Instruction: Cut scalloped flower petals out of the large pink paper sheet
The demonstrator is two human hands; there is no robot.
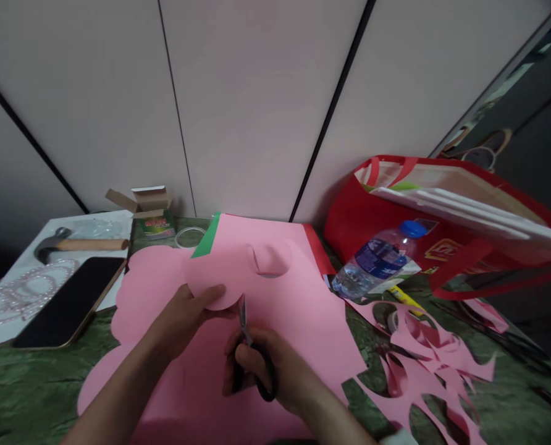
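Observation:
Pink paper (298, 321) lies over the middle of the table, with scalloped, rounded edges at its left. My left hand (189, 315) pinches a rounded flap of it, thumb on top and fingers beneath. In my right hand (261, 364) are black-handled scissors (243, 321), my fingers through the loops. The blades point away from me and meet the paper's edge just right of my left fingers. A curved cut-out (272, 261) shows in the paper farther back. Green paper (206, 238) and red paper (317, 247) stick out from under the pink.
On the left are a hammer (81, 244), a black phone (71, 303), bead strings (29, 287) and a small open box (157, 222). A water bottle (377, 259), a red bag (349, 213), a yellow glue stick (405, 300) and pink scraps (428, 346) occupy the right.

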